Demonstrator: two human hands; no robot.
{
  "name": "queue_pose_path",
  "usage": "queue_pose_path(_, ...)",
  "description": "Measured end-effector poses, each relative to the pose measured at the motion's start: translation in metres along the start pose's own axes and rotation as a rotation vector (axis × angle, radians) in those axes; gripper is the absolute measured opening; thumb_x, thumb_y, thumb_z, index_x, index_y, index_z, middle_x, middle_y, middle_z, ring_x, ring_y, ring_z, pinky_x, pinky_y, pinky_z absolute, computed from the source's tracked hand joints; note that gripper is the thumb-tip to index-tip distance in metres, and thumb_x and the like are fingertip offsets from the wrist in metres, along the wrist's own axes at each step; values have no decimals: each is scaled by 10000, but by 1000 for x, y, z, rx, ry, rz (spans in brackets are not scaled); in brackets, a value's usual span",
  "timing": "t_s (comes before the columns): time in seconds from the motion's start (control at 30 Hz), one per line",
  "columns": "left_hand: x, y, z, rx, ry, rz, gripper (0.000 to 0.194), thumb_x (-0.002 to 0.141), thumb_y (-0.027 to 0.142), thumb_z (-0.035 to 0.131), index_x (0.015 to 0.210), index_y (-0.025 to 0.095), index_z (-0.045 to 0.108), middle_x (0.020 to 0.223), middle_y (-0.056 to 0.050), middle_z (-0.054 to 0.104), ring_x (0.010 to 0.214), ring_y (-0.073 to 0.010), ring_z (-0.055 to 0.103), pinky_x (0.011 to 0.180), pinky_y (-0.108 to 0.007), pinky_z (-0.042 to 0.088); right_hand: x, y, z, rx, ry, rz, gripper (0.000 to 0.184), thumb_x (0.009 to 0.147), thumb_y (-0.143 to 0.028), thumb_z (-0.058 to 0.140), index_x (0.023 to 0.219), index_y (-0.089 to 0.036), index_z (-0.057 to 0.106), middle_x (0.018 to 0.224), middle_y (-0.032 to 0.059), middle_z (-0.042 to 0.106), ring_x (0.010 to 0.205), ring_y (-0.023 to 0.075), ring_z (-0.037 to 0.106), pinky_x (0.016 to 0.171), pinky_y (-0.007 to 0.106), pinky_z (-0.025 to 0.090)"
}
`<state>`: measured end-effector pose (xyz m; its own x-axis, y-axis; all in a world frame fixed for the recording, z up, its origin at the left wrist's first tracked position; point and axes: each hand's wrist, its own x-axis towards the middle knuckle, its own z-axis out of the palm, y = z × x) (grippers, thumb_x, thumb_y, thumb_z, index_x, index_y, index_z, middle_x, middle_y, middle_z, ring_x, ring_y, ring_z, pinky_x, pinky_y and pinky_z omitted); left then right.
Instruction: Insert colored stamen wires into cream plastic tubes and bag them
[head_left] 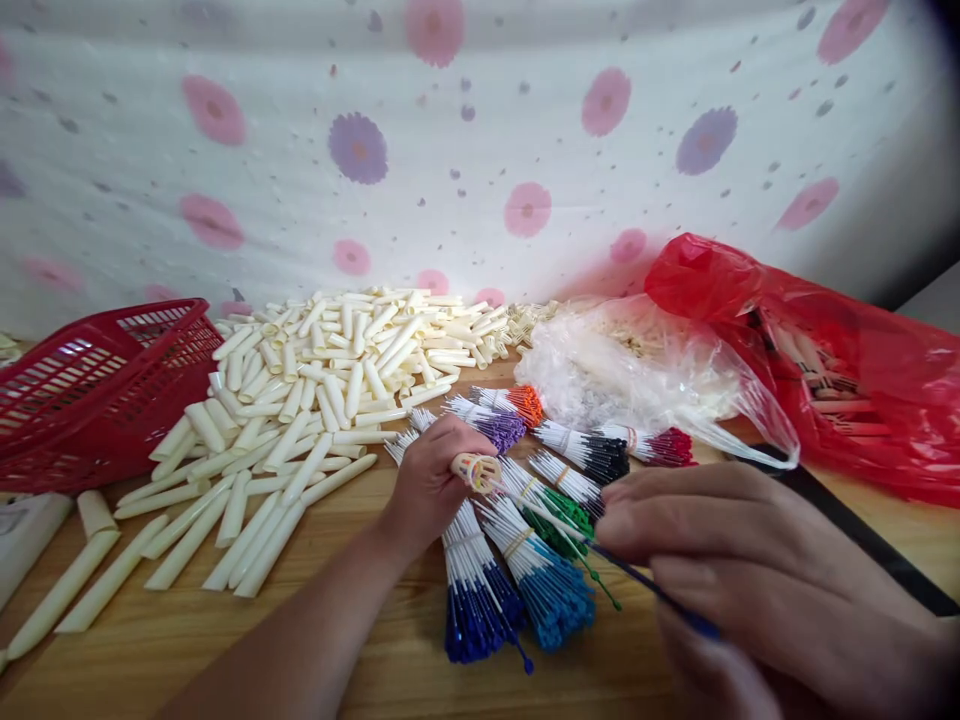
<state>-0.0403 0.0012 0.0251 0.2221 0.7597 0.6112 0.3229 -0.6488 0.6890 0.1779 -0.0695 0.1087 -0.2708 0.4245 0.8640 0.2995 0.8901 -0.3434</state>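
My left hand (435, 475) is closed round a cream slotted tube piece (478, 472), whose open end faces right. With its fingers pinched, my right hand (750, 565) grips a thin pen refill (551, 515), white with a dark blue end. The refill's white tip meets the open end of the slotted piece; how far in it is cannot be made out. Below and beside my hands lie banded bundles of similar refills: dark blue (484, 610), light blue (551, 590), green (562, 515), black (592, 452), purple (499, 425), orange (525, 402) and red (664, 445).
A big heap of cream tubes (322, 400) spreads over the wooden table (405, 640). At left stands a red basket (150, 380). Clear plastic bag (630, 370) and red plastic bag (847, 370) lie at right, near a black strip (877, 545). Behind hangs a flowered curtain (465, 150).
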Motion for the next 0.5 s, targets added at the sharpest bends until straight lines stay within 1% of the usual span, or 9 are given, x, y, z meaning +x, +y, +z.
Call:
queue_pose_path(0.1, -1, 5, 3, 10, -23, -16, 61, 799, 268, 646, 810, 246, 702, 730, -12, 653, 726, -176, 592, 681, -301, 480, 7, -2, 9, -106, -87, -10, 182, 809, -173, 632, 958, -276, 645, 833, 45, 728, 763, 203, 683, 648, 305, 598)
queue_pose_path(0.2, 0, 9, 3, -2, -19, 9, 48, 771, 249, 676, 813, 249, 699, 707, -11, 635, 706, -175, 577, 667, -301, 478, 11, 0, 12, -136, -166, -23, 121, 801, -165, 633, 897, -238, 640, 832, 54, 729, 764, 194, 691, 696, 291, 605)
queue_pose_path(0.33, 1, 10, 2, -2, 0, 1, 34, 767, 251, 673, 784, 230, 694, 702, -16, 624, 685, -168, 569, 642, -289, 476, 9, 1, 11, -97, -188, 15, 161, 808, -119, 594, 932, -221, 609, 833, 65, 727, 798, 186, 698, 734, 280, 595)
queue_pose_path(0.5, 0, 10, 2, 43, -20, -75, 153, 784, 369, 641, 746, 227, 686, 699, -32, 628, 692, -182, 576, 654, -305, 483, 8, 5, 12, -87, -214, 41, 190, 822, -113, 549, 949, -245, 598, 820, 48, 728, 777, 189, 700, 698, 312, 599)
